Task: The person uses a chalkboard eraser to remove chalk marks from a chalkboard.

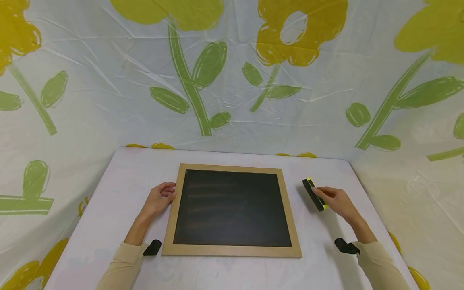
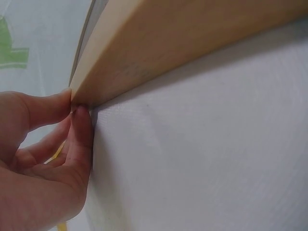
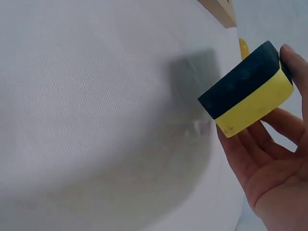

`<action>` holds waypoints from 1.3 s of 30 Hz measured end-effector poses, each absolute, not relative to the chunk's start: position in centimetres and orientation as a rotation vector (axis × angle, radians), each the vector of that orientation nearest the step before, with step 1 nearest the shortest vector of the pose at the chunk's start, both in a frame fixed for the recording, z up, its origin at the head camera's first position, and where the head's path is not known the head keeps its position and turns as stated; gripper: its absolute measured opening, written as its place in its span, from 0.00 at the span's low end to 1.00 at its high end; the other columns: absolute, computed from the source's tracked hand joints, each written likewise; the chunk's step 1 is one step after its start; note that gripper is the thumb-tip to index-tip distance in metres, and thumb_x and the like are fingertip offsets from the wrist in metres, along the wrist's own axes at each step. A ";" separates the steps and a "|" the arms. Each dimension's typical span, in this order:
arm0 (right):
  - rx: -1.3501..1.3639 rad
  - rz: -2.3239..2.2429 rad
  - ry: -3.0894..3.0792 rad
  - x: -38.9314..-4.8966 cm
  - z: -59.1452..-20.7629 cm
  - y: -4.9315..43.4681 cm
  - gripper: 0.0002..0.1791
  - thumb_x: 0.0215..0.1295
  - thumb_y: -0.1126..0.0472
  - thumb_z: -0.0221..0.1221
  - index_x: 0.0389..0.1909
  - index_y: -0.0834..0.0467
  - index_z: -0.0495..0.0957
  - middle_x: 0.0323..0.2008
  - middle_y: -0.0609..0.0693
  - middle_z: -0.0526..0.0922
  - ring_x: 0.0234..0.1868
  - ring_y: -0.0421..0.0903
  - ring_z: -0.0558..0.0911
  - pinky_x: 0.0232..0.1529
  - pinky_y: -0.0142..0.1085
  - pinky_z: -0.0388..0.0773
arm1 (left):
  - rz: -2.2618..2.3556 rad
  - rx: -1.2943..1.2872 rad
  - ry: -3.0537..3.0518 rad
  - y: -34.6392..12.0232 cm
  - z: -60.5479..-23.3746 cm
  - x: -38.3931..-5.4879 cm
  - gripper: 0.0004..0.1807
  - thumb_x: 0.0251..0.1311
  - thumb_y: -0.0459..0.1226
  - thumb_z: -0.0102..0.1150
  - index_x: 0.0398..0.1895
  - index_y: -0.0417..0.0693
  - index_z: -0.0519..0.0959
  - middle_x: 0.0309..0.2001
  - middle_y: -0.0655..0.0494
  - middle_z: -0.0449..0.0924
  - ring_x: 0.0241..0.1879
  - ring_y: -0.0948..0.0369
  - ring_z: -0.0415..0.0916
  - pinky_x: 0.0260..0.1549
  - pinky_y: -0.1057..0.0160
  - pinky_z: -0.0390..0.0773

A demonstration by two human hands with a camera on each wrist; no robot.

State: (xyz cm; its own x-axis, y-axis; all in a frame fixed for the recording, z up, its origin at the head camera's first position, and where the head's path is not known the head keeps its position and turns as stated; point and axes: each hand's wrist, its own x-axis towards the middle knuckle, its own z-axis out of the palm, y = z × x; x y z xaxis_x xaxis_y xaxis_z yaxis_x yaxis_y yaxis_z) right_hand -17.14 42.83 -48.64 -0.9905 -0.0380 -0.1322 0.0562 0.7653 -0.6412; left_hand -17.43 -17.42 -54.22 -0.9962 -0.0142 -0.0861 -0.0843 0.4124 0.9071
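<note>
A small chalkboard (image 1: 232, 207) with a light wooden frame lies on the white table, faint streaks across its dark surface. At its left side my left hand (image 1: 158, 198) pinches the frame. The left wrist view shows thumb and finger at the edge of the wooden frame (image 2: 120, 57). To the right of the board, my right hand (image 1: 337, 199) grips a black-and-yellow chalkboard eraser (image 1: 313, 195). In the right wrist view the eraser (image 3: 255, 98) is tilted above the table, apart from it, casting a shadow. Its dark felt side faces away from the palm.
The white tabletop (image 1: 232, 274) runs around the board on all sides. Behind and beside it hangs a white cloth (image 1: 119, 80) printed with yellow flowers and green leaves. Each wrist carries a black camera mount, the left one (image 1: 152, 247) close to the board's lower left corner.
</note>
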 end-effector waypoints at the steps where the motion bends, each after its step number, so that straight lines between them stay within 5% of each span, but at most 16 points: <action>1: 0.048 -1.040 2.803 -17.2 -48.7 43.0 0.37 0.77 0.39 0.53 0.65 0.71 0.75 0.63 0.70 0.76 0.63 0.66 0.74 0.56 0.58 0.74 | 1.668 -0.092 2.586 -17.4 -54.2 -17.4 0.20 0.67 0.29 0.61 0.60 0.30 0.76 0.47 0.38 0.81 0.43 0.52 0.80 0.35 0.72 0.75; 10: 0.321 -1.240 2.565 -17.2 -48.8 43.9 0.46 0.77 0.35 0.47 0.64 0.79 0.69 0.44 0.56 0.82 0.39 0.39 0.78 0.40 0.31 0.79 | 1.664 -0.110 2.570 -17.3 -54.4 -17.5 0.20 0.68 0.30 0.61 0.62 0.32 0.76 0.48 0.39 0.80 0.43 0.53 0.79 0.35 0.71 0.76; 39: 0.204 -1.291 2.630 -18.2 -49.2 45.4 0.32 0.80 0.52 0.52 0.62 0.81 0.69 0.47 0.65 0.85 0.36 0.33 0.82 0.40 0.33 0.83 | 1.682 -0.128 2.541 -17.3 -54.2 -17.3 0.20 0.68 0.29 0.60 0.62 0.31 0.75 0.49 0.37 0.79 0.44 0.52 0.78 0.35 0.72 0.76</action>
State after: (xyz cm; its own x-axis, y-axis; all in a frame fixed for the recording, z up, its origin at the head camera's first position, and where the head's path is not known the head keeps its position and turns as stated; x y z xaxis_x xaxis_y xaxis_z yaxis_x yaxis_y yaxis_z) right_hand -18.17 45.39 -49.23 -0.9695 0.0335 -0.2426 0.2125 0.6081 -0.7649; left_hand -17.31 -17.28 -54.23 -0.9923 -0.0191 -0.1226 -0.1203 0.3894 0.9132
